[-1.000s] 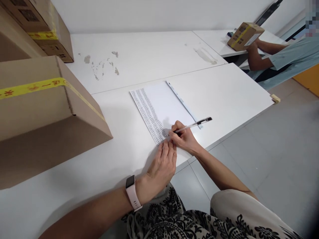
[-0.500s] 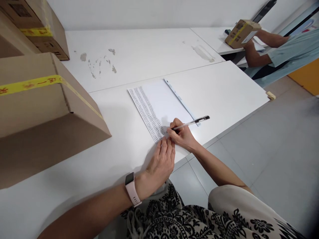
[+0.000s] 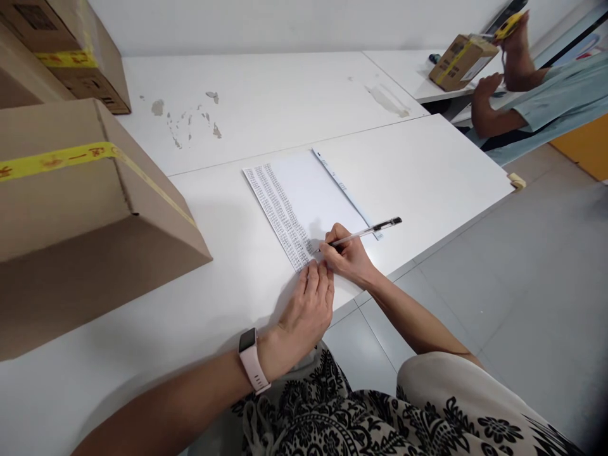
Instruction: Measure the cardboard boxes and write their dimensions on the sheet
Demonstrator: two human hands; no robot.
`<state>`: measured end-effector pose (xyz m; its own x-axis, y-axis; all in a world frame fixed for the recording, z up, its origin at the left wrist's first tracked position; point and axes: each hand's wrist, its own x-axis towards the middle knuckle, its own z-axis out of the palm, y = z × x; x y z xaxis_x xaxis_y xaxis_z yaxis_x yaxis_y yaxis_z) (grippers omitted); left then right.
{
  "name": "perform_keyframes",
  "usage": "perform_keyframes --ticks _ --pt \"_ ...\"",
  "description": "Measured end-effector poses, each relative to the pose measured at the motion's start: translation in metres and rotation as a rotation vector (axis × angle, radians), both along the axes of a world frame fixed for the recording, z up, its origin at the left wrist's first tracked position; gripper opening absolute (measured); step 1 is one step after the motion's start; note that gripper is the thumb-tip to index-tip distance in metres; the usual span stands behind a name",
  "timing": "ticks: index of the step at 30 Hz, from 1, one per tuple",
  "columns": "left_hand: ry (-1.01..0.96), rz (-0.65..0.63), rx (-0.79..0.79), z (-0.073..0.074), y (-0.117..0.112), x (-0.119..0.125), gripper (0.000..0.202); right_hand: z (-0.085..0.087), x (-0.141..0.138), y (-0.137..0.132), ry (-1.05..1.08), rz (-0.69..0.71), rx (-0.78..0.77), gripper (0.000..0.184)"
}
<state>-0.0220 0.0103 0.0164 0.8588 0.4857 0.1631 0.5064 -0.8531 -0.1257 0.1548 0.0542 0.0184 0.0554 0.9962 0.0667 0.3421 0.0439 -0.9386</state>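
A white sheet of paper point(image 3: 308, 196) with columns of small print along its left side lies on the white table point(image 3: 427, 171). My right hand point(image 3: 349, 258) is closed round a clear pen point(image 3: 365, 232), its tip on the print near the sheet's lower corner. My left hand point(image 3: 306, 310) lies flat with fingers stretched out, fingertips pressing the sheet's bottom edge beside the pen tip. A pink smartwatch point(image 3: 251, 360) sits on my left wrist.
A large cardboard box point(image 3: 80, 215) with yellow tape fills the left of the table, with more boxes point(image 3: 71, 50) behind it. At the far right another person's hands point(image 3: 489, 85) handle a small cardboard box point(image 3: 458, 60) and a yellow tool at another table. Grey floor lies to the right.
My hands have barely moved; the pen tip shifted slightly along the print. The other person at the far right lifted one hand, with a yellow tool, above the small box.
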Motion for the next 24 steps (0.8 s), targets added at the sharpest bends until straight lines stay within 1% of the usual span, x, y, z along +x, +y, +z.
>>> perform_keyframes --ticks 5,12,17,24 --pt "-0.005 -0.001 0.031 -0.0015 -0.0003 0.0001 0.071 -0.0004 0.0 0.0001 0.007 0.004 -0.009 0.026" --pt "-0.009 0.008 0.017 -0.0026 -0.0012 -0.0009 0.072 0.0033 -0.0011 0.0002 0.02 -0.02 -0.024 0.026" --pt "-0.006 0.006 -0.004 -0.0015 -0.001 0.0003 0.07 0.0017 -0.0006 0.0002 0.008 -0.012 -0.01 0.024" --pt "-0.007 -0.004 0.006 -0.0005 -0.0002 0.0009 0.068 0.0019 -0.0004 0.0001 -0.009 -0.022 0.012 0.025"
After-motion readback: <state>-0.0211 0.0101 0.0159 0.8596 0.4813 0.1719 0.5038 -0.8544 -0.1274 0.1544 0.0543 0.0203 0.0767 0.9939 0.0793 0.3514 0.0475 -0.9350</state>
